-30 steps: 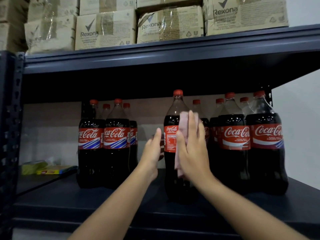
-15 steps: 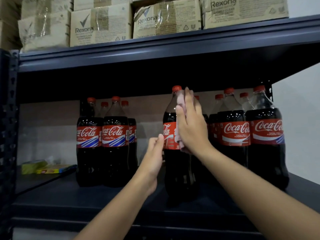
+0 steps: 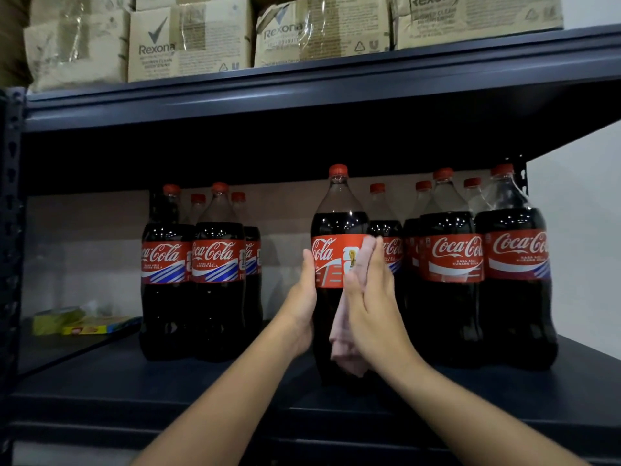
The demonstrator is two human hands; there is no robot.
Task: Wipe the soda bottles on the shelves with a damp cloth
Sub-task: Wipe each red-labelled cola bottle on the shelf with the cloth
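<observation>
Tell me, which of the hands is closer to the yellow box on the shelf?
Left. The left hand rests on the middle bottle's left side, the side facing the yellow box. The right hand presses the pink cloth on the bottle's far side.

Dim, cool light. Deep shadow lies beneath the upper shelf (image 3: pixel 302 92); small specular highlights dot the bottles (image 3: pixel 339 223) below it. Wide-angle distortion bends the shelf's ends. Cartons (image 3: pixel 188 38) above it appear soft, slightly blurred.
</observation>
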